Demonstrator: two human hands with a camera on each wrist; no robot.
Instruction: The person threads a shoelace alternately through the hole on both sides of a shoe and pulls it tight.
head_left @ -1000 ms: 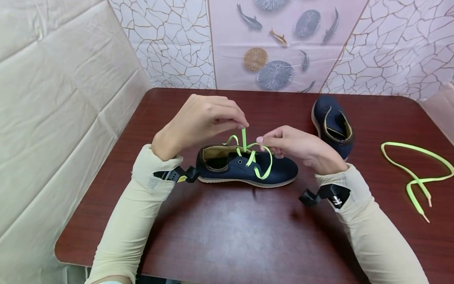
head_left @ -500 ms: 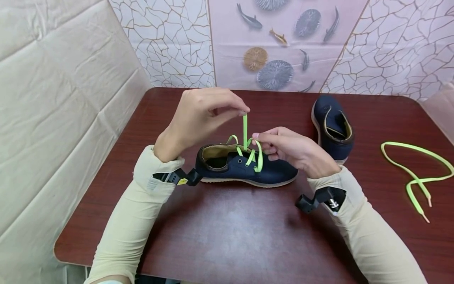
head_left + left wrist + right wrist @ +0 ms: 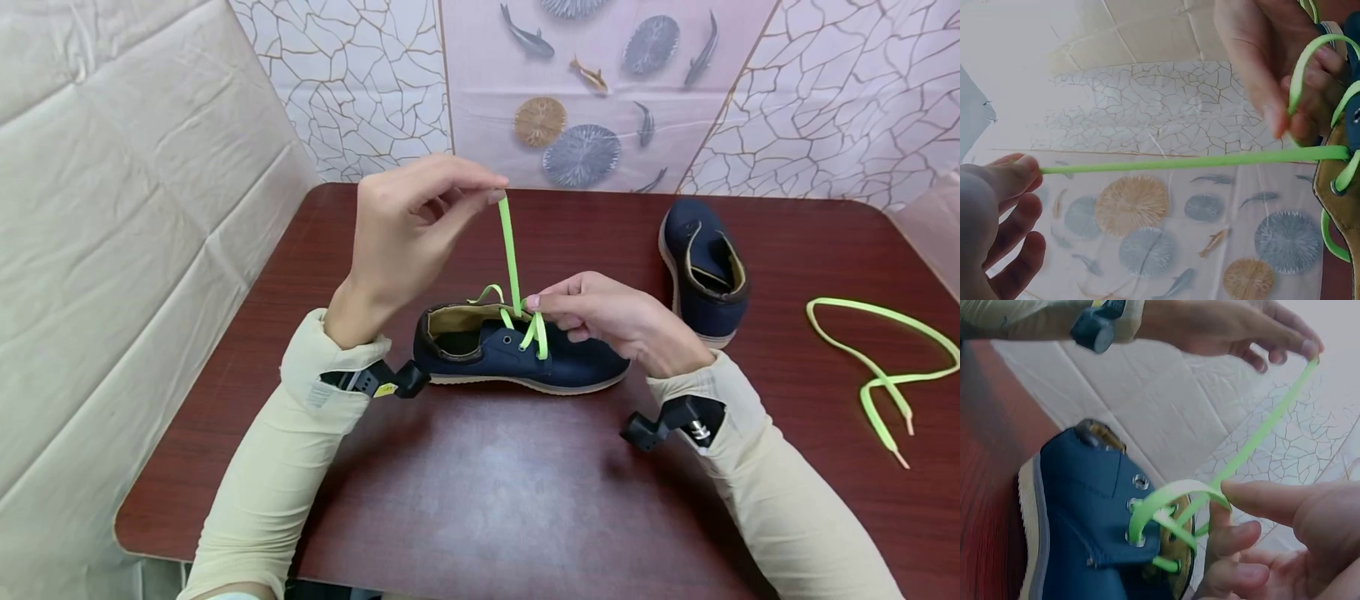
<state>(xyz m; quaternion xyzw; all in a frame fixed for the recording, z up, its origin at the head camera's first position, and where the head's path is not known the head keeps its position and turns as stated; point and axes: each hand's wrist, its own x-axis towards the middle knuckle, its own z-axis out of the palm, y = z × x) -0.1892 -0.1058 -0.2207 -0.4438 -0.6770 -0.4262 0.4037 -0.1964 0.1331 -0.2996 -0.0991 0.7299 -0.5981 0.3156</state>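
A navy shoe (image 3: 581,362) lies on the table, toe to the right, with a neon-green shoelace (image 3: 510,254) threaded through some of its eyelets. High above it, my left hand (image 3: 416,242) pinches the lace between thumb and index finger; the stretch below runs straight down to the shoe. My right hand (image 3: 615,321) is low over the shoe's front. Its thumb and index finger pinch a small lace loop (image 3: 1175,487) that rises from an eyelet, as the right wrist view shows. Behind the shoe's collar curls another free bit of lace (image 3: 487,292).
A second navy shoe (image 3: 701,275), without a lace, stands at the back right. Another green shoelace (image 3: 877,308) lies loosely bent at the far right. The brown table (image 3: 480,500) meets a patterned backdrop (image 3: 577,100) behind and a pale cloth (image 3: 112,292) at left.
My left hand has risen and shifted slightly left, drawing out a longer length of lace. The hanging loop by my right hand has shrunk, and that hand has moved slightly left.
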